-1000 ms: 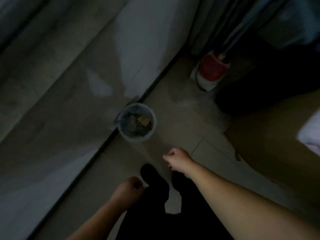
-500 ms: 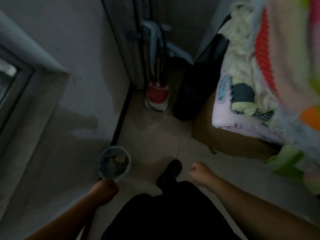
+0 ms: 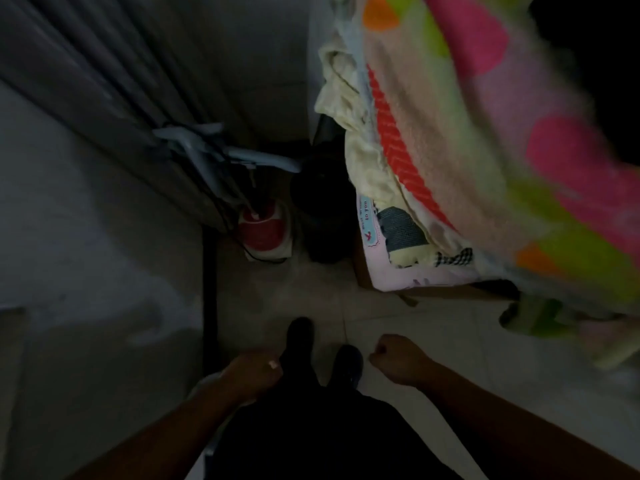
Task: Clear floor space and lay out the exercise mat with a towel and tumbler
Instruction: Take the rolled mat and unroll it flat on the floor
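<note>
No mat, towel or tumbler is in view. My left hand [image 3: 252, 372] is curled into a fist low in the frame beside the dark baseboard. A pale curved edge of the small bin [image 3: 202, 389] shows under its forearm, and the hand seems to grip the bin's rim, though the dimness hides most of it. My right hand [image 3: 398, 358] is a closed fist over the tiled floor [image 3: 433, 341], holding nothing. My two dark shoes [image 3: 301, 336] stand between the hands.
A red and white appliance [image 3: 265, 235] with pale blue handles stands in the corner by the curtain [image 3: 104, 81]. A dark bag [image 3: 322, 209] sits beside it. The bed [image 3: 415, 268] with bright blankets [image 3: 519, 150] fills the right side. A wall [image 3: 86, 254] runs along the left.
The view has swung up and right, bringing more of the bed into the frame. The bin has slipped under my left forearm. My right hand stays a fist.
</note>
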A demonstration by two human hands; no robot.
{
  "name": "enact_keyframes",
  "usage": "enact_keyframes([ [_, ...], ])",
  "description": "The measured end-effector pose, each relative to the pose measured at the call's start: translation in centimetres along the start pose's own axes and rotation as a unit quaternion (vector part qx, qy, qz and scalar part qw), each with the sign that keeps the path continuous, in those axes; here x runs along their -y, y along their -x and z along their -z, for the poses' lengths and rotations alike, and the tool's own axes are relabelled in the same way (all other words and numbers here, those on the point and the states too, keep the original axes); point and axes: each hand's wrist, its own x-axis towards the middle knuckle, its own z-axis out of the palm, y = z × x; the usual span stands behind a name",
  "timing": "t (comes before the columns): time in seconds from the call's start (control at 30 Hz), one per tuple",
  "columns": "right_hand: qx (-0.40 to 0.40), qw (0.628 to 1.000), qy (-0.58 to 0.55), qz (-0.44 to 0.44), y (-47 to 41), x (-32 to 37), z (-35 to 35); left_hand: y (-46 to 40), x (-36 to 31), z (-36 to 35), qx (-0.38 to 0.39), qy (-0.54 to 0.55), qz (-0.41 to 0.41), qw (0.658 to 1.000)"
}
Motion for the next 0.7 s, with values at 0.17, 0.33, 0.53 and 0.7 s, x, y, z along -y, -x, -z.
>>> enact_keyframes([
  [0.17,0.007,0.999,-0.037,-0.024,-3.2,2.7,0.4,-8.8,-4.8,5.9,0.005,-0.060,-0.062,0.996],
  [0.33,0.008,0.996,-0.071,-0.060,-7.5,7.0,1.1,-18.0,-9.4,12.1,-0.104,-0.193,-0.163,0.962],
  [0.53,0.021,0.997,-0.061,-0.050,-12.5,10.2,1.8,-27.0,-14.7,17.7,-0.187,-0.296,-0.253,0.902],
  [0.7,0.009,0.999,-0.024,-0.028,-14.0,10.1,2.3,-30.9,-16.5,18.3,-0.115,-0.300,-0.219,0.921],
])
